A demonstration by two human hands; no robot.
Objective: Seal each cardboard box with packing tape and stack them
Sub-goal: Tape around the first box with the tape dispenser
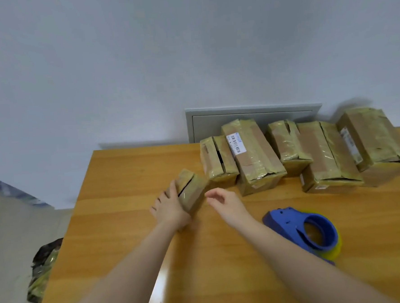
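A pale grey wall [142, 61] fills the upper half of the view. Below it lies a wooden worktop [224, 267] of orange-brown grain, pushed up to the wall. To the left of it is a light floor [10, 245], where a crumpled plastic bag [42, 271] lies by the worktop's edge. A grey metal panel [250, 115] is set in the wall behind the far edge.

Five cardboard boxes stand in a row along the back right, all wrapped in shiny yellowish tape: a narrow box [218, 159], a labelled box [253, 152], a short box [287, 146], a wide box [325, 153] and an end box [371, 138].

A blue tape dispenser [302, 227] with a yellow roll lies on the near right. The small box [192, 191] sits mid-worktop, its top seam split. The left hand [168, 207] lies against its left side, fingers spread and fairly straight. The right hand [223, 201] hovers just beside it, fingers loosely curled, holding nothing.
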